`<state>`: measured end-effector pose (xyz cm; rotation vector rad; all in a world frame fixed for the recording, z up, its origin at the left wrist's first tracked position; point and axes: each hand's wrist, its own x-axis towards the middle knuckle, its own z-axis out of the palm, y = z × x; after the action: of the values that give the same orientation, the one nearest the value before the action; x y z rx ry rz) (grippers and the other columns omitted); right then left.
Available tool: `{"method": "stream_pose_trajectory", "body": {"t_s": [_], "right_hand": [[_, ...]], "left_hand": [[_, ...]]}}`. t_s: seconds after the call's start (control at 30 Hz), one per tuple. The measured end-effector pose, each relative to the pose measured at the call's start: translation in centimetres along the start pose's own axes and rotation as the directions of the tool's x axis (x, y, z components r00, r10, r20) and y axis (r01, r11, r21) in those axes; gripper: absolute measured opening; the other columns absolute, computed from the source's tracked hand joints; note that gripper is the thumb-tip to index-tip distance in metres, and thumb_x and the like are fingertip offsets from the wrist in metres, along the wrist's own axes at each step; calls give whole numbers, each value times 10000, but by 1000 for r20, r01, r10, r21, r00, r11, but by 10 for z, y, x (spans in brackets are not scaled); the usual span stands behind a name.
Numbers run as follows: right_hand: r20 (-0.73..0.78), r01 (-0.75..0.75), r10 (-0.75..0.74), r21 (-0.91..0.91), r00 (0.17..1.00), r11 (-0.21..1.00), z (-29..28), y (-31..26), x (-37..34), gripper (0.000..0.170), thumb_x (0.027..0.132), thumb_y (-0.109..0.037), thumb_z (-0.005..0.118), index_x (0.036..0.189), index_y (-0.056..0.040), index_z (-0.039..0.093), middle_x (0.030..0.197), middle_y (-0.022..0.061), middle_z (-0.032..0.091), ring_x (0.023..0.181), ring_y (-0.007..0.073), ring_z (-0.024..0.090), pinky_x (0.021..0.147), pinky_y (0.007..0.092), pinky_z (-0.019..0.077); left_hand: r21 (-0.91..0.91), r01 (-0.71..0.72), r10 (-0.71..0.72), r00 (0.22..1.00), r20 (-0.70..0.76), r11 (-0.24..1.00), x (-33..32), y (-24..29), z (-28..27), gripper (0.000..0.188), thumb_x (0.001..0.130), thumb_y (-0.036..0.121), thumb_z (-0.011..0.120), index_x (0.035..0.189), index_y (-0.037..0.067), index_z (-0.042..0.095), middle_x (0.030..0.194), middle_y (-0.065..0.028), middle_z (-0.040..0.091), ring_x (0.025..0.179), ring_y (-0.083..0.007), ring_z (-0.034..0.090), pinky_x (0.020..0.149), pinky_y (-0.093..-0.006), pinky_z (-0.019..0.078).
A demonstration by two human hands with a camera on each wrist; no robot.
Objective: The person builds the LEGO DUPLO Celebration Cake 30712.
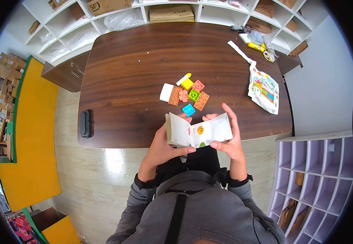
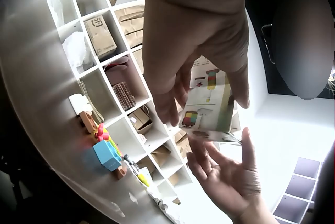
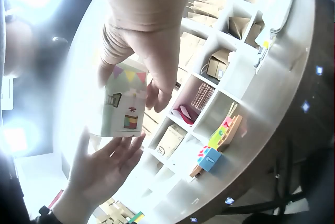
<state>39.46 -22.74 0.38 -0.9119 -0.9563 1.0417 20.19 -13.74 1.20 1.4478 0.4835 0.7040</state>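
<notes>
In the head view, a small booklet (image 1: 219,129) is held open near the table's (image 1: 115,81) near edge, its left side gripped by the left hand (image 1: 164,146), its right by the right hand (image 1: 234,147), thumbs on the lower edge. Just beyond, a blue brick (image 1: 188,110) is seen beside other toy bricks (image 1: 201,101). In the left wrist view, printed pictures are shown on the booklet, between both hands. In the right wrist view, printed bunting is seen on it.

Head view looks down; both wrist views face the shelves.
</notes>
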Motion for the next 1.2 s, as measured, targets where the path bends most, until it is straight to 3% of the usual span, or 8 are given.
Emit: {"method": "stream_pose_trajectory", "body": {"t_s": [0.03,0.2,0.3,0.47,0.67,0.93,1.1,1.2], "right_hand": [[-45,14,-16,-29,999,999,2,-3,2,1043,596,-145,819,1398,-56,159,1154,200,519,1121,300,520,956,429,418],[2,75,-75,-32,997,997,3,-12,13,1083,578,-169,836,1403,-67,141,1162,207,515,1122,306,520,955,430,419],[23,70,-69,-54,997,996,4,-14,13,1084,580,-157,834,1404,-71,136,1177,203,509,1121,294,518,956,415,413],[52,-24,32,-148,998,989,3,-15,4,1032,598,-127,820,1399,-72,172,1210,171,494,1120,240,499,958,363,385],[143,-185,226,-251,964,950,-2,-11,-5,849,684,-78,763,1370,-76,263,1229,111,468,1151,202,452,974,339,352],[287,-324,450,-395,845,860,-7,2,-10,708,804,-178,681,1353,-19,264,1106,89,523,1037,171,504,891,323,414],[324,-354,454,-321,830,878,-3,13,-10,643,848,-207,637,1341,1,281,1134,130,514,1054,185,493,909,322,400],[251,-319,454,-436,855,842,-2,20,-8,603,877,-223,599,1334,12,284,1176,147,485,1085,197,468,930,318,380]], "left_hand": [[4,-8,8,1000,0,1000,1,0,-1,810,597,107,824,1274,-7,395,1225,-137,518,1124,-208,510,955,-337,397],[-205,-92,90,996,-22,974,2,-4,-9,914,607,156,820,1336,12,289,1262,-154,465,1182,-325,472,981,-441,396],[-421,-161,113,984,-135,893,3,0,-10,835,635,59,780,1322,-8,311,1234,-156,484,1154,-285,498,964,-413,410],[-451,-220,131,967,-219,865,7,8,-13,786,678,56,749,1323,-3,305,1185,-142,501,1140,-295,509,964,-412,412],[-258,-66,1,969,-245,964,8,10,-9,762,719,218,751,1310,-22,333,1155,-175,544,1096,-331,543,940,-418,439],[-139,236,-263,937,-230,962,13,-1,-18,627,797,185,683,1293,-30,365,1127,-143,564,979,-195,587,860,-322,468],[-218,236,-280,938,-204,947,17,-4,-22,562,800,172,688,1239,-28,400,1137,-140,539,1015,-190,544,895,-306,413],[-255,226,-274,946,-175,940,21,-7,-25,529,820,155,657,1243,-28,398,1152,-136,536,1032,-177,532,908,-303,401]]}}
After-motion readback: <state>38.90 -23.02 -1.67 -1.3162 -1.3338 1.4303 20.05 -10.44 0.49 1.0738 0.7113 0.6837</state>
